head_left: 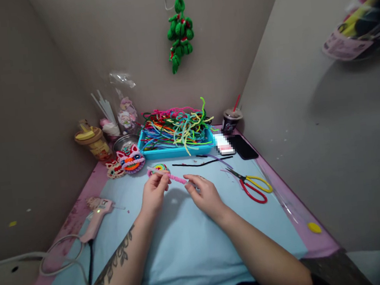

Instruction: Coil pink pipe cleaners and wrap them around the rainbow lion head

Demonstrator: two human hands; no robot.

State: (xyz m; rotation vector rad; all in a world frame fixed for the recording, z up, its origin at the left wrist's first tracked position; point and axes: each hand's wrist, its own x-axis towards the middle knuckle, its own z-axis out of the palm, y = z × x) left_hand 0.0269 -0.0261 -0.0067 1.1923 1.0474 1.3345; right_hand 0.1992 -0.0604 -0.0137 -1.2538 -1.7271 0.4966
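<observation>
**Pink stem held between two hands**

Pink pipe cleaner spans both hands above the blue table. Left hand pinched shut on its end, beside a rainbow coil; right hand fingertips closed on the other end. Judgement: keep it taut and pinch close to any bend. Scissors lie right. No legible writing; one label is blurred.

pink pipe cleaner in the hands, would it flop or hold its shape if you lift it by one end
The pink pipe cleaner spans straight between the left hand and right hand without sagging, so it probably holds its shape. The bent strands in the blue tray suggest it bends easily. It looks thin and fuzzy, so likely light and not slippery.
</observation>
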